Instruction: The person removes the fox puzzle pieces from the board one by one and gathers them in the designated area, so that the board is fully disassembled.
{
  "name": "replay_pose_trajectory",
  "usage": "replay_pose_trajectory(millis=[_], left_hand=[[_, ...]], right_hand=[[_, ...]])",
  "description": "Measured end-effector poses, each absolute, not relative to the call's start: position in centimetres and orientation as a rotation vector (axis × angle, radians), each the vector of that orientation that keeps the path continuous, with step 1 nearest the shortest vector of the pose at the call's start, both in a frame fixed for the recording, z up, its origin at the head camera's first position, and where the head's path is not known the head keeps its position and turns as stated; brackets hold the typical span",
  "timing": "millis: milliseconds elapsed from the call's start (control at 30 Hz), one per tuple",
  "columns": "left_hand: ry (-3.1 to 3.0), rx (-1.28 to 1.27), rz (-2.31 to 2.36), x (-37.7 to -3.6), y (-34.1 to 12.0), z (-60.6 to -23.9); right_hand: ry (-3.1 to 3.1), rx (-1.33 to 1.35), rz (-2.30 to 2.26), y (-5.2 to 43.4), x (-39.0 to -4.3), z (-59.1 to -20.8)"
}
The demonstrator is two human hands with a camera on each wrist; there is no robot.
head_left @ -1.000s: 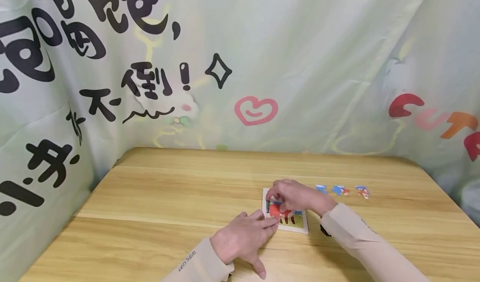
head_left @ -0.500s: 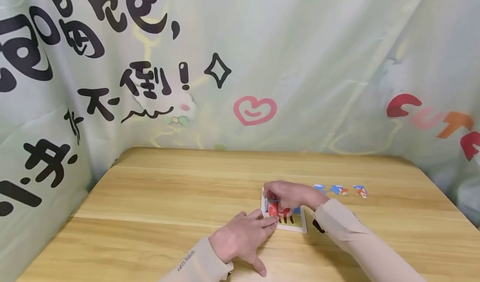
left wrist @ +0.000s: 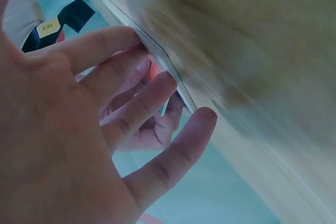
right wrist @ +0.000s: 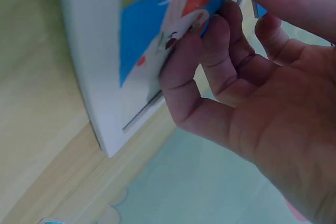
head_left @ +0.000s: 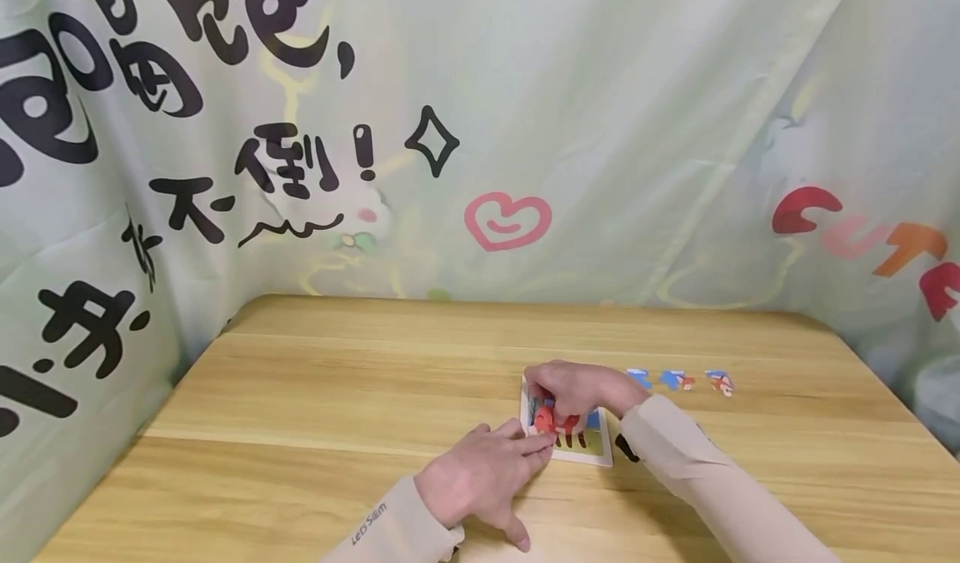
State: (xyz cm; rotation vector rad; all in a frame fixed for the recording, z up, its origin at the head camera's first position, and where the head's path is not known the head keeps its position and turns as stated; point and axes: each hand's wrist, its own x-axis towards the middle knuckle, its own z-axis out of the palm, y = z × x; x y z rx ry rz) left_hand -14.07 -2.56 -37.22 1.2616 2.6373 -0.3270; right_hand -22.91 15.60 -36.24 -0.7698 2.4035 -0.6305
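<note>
A small puzzle board with a white frame and a picture with red, blue and green parts lies right of centre on the table. The straightened fingers of my left hand rest at its lower left edge, thumb spread on the wood. Above the board's upper left part, my right hand curls its fingers and pinches a puzzle piece. That puzzle piece shows as a thin tilted white edge in the left wrist view; its face is mostly hidden by fingers. In the right wrist view, curled fingertips touch the picture.
Loose puzzle pieces in blue, white and orange lie in a row behind and right of the board. The wooden table reaches back to a printed curtain. A black device with a yellow label sits at the right wrist.
My right hand has lowered and shifted slightly left over the board, its fingers drawn closer together. The left hand stays at the board's edge.
</note>
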Motion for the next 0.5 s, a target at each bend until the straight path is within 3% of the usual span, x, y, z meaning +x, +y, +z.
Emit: replay_pose_trajectory(millis=[500], left_hand=[[2.638,1.253,-0.278,-14.39,-2.67,-37.12]], right_hand=[[2.322,-0.723,-0.691,15.93,-23.14,-35.98]])
